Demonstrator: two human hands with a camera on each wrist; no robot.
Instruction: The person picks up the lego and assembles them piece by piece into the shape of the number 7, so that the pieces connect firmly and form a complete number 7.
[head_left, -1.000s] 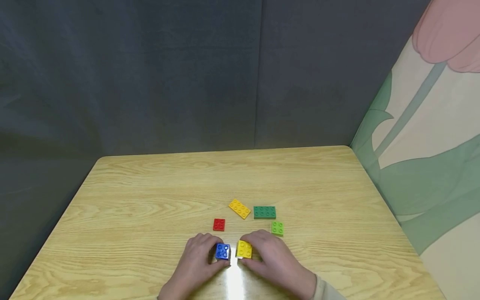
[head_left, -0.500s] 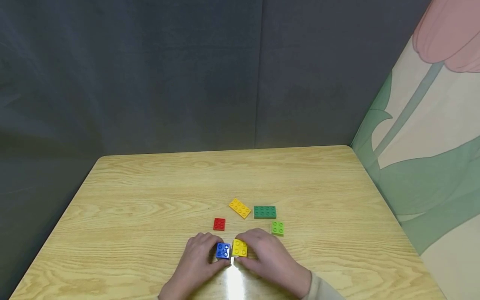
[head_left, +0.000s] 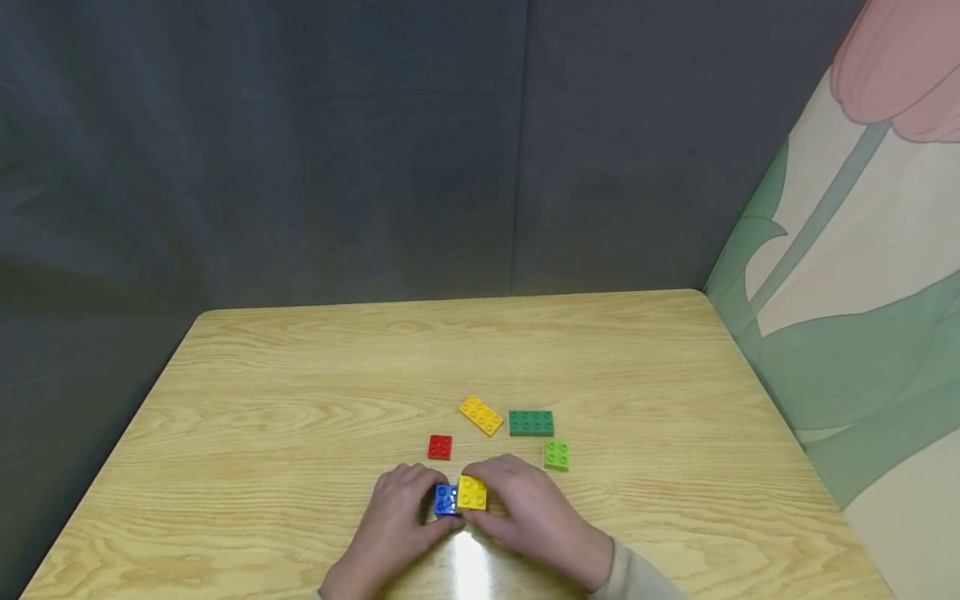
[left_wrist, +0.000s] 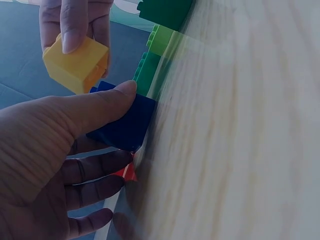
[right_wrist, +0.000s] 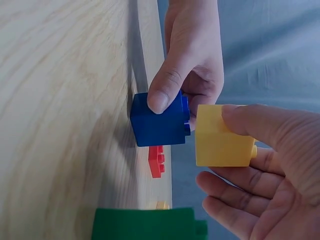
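My left hand (head_left: 396, 518) grips a blue toy building brick (head_left: 446, 500) between thumb and fingers, low at the table surface, studs up. A yellow building brick (head_left: 472, 493) is pinched in my right hand (head_left: 536, 518). In the right wrist view, the yellow brick (right_wrist: 224, 136) hangs just above the studs of the blue brick (right_wrist: 157, 120), with a small gap and a slight sideways offset. From the head, yellow covers the right part of blue. The left wrist view shows the yellow brick (left_wrist: 77, 65) tilted, past the blue brick (left_wrist: 125, 117).
Beyond the hands lie a red brick (head_left: 440, 447), an orange-yellow long brick (head_left: 481, 415), a green long brick (head_left: 531, 422) and a lime brick (head_left: 557, 456). A dark green brick (right_wrist: 145, 224) stands near my right hand, hidden from the head view. Wooden table (head_left: 300, 375) underneath.
My right hand has carried the yellow brick leftward, from beside the blue brick to over its right part. The left hand and blue brick have barely moved.
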